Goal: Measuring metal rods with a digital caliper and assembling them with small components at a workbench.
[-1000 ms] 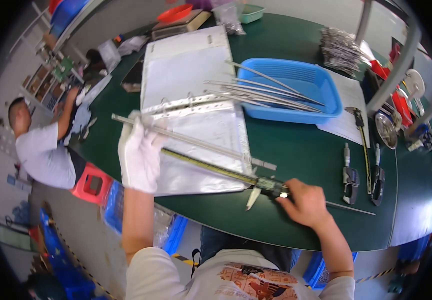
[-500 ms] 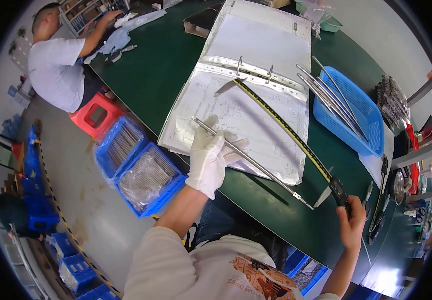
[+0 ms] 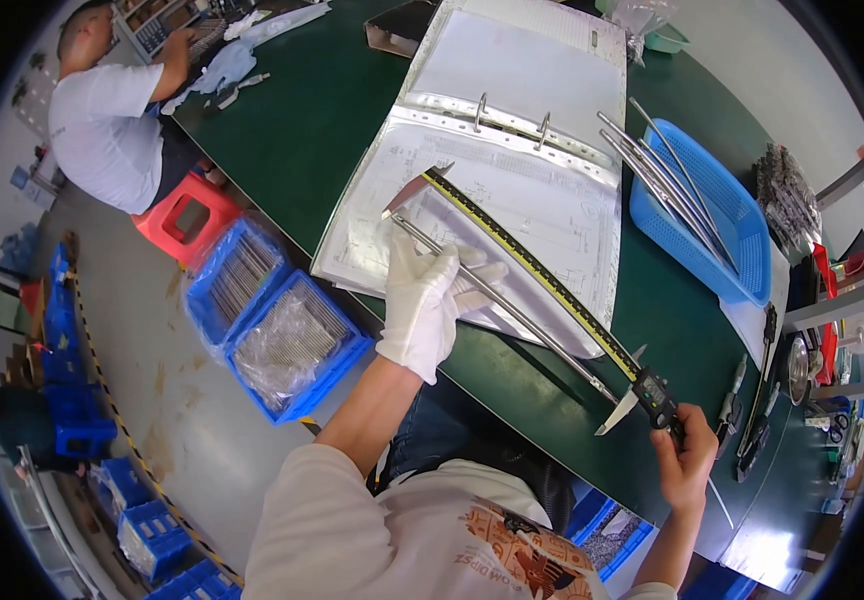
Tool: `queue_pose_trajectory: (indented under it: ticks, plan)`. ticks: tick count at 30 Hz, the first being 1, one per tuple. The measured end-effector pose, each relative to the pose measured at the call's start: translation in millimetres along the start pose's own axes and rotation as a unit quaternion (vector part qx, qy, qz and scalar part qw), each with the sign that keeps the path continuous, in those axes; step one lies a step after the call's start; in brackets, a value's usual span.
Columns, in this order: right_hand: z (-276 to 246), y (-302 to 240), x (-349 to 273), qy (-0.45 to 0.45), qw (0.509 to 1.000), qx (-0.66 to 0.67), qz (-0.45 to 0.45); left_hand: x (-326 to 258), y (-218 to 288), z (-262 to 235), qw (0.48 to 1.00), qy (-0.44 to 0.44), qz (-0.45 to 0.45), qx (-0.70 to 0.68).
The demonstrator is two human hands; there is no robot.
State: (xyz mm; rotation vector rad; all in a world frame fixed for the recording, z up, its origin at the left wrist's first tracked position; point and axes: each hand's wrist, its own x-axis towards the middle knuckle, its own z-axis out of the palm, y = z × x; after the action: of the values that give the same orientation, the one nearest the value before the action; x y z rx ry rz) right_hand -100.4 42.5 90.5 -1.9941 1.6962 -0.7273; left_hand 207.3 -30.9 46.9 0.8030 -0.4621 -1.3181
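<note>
A long, thin metal rod (image 3: 515, 309) is gripped by my left hand (image 3: 426, 301), which wears a white glove. The rod slants from upper left down to the right, over an open ring binder (image 3: 552, 225) of printed sheets. Bare, my right hand (image 3: 687, 455) grips a long digital caliper (image 3: 542, 272) at its slider, beside the display. The caliper lies roughly parallel to the rod on its far side. Its fixed jaw is close to the rod's upper end and its sliding jaw close to the lower end; whether they touch it I cannot tell.
A blue basket (image 3: 687, 235) holding several metal rods stands right of the binder on the green table (image 3: 282, 130). More calipers (image 3: 752, 440) lie at the right edge. Blue crates (image 3: 297, 400) of rods stand at lower left. Another person (image 3: 107, 130) sits at the far left.
My right hand has moved the caliper left and nearer, bringing its jaws close to the rod's ends. The left hand still holds the rod. The other person's arm has shifted.
</note>
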Motion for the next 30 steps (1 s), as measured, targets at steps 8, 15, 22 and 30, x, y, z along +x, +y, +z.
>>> queue_pose_trajectory:
  ticks: [8,15,22,30]
  plan:
    - [1.1,0.5,-2.0,0.006,1.0,-0.012,0.009,-0.2,0.4,-0.2,1.0,-0.009,-0.006,-0.007]
    - [2.9,0.1,2.4,0.001,0.999,-0.026,-0.019,-1.6,1.3,2.2,1.0,0.003,-0.002,-0.001]
    - [4.3,3.0,-0.1,-0.001,1.0,-0.02,0.0,0.9,0.7,0.3,1.0,-0.003,-0.021,-0.016]
    - [1.1,-1.0,5.3,-0.011,0.999,-0.035,-0.018,2.5,-6.6,-6.0,0.998,0.028,-0.027,-0.044]
